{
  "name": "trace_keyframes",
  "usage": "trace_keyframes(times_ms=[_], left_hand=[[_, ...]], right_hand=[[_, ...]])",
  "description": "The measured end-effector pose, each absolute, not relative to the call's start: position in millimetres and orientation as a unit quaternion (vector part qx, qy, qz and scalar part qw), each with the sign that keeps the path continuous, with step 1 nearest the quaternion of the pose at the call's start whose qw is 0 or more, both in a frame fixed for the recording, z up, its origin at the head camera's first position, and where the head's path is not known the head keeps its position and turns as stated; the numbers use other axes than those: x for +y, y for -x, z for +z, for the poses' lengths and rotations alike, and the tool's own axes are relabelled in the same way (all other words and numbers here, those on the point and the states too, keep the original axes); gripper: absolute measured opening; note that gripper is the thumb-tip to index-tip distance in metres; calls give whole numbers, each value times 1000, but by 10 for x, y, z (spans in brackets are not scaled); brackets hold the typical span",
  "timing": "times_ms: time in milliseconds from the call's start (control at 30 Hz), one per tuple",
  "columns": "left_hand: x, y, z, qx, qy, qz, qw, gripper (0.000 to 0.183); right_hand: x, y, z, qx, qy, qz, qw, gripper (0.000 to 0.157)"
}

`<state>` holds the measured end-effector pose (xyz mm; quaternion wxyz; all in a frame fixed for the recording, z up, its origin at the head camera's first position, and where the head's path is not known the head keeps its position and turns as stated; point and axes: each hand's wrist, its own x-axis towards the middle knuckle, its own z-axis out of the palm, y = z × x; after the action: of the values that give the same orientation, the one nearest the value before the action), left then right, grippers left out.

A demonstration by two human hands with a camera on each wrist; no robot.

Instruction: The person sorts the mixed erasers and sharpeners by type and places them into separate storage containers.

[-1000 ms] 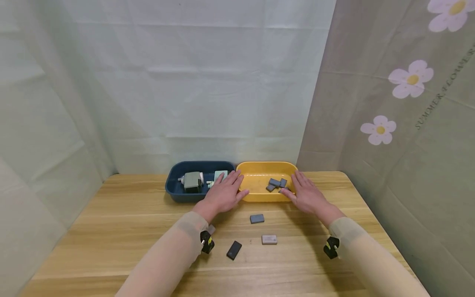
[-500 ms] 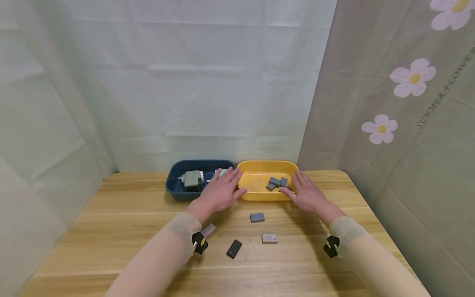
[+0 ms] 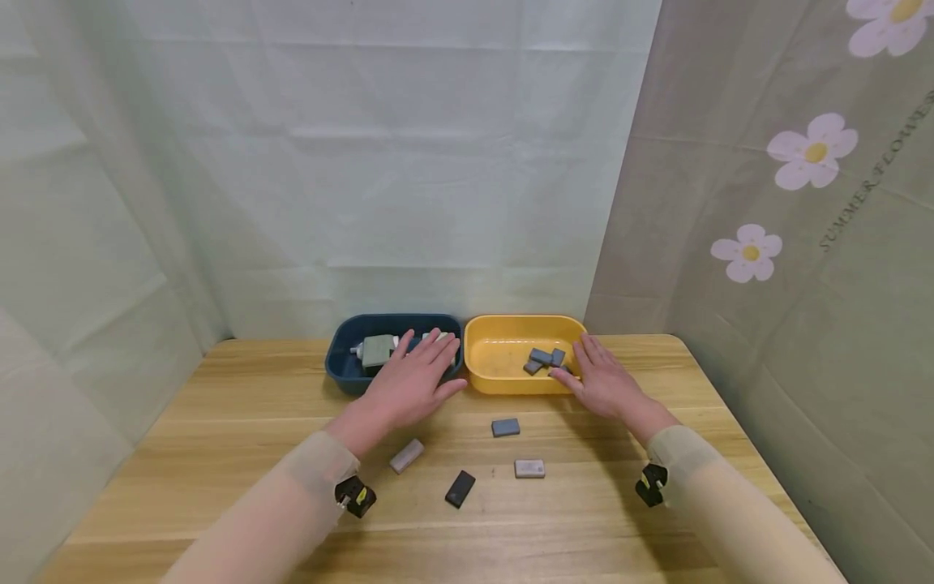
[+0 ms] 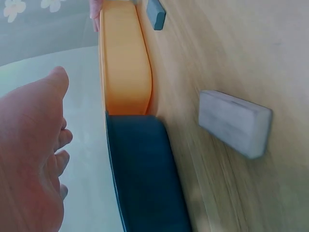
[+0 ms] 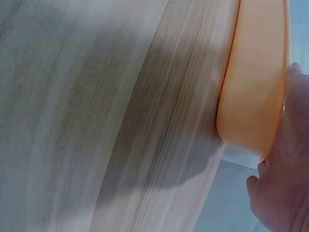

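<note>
Both hands are extended with fingers nearly straight; neither is closed round an object. The left hand (image 3: 409, 383) has shifted leftward off the left end of the yellow oblong plastic tray (image 3: 503, 387). It now reaches over the dark blue oblong plastic tray (image 3: 346, 384), directly left of the yellow tray. By judgement, the yellow tray is now steadied, if at all, from its right end only. The right hand (image 3: 609, 385) remains there, thumb angled toward the tray's front corner; contact pressure cannot be determined. Small dark grey rectangular blocks (image 3: 541, 357) lie inside the yellow tray, toward its right end. A blue-grey rectangular block (image 3: 506, 427) lies on the wood-grain counter (image 3: 584, 519), in front of the yellow tray.
</note>
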<state>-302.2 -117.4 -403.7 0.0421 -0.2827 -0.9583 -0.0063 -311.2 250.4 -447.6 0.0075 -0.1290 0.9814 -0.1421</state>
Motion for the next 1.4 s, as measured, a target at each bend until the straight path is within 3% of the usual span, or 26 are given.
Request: trace_keyframes(times_ms=[1167, 1400], left_hand=[[-1688, 2265, -4154, -952, 295, -7, 83, 77], [-1713, 2167, -4197, -957, 284, -11, 52, 75]], right_hand=[[2482, 3095, -4444, 981, 128, -147, 12, 91], [2494, 3091, -4450, 981, 128, -145, 17, 92]])
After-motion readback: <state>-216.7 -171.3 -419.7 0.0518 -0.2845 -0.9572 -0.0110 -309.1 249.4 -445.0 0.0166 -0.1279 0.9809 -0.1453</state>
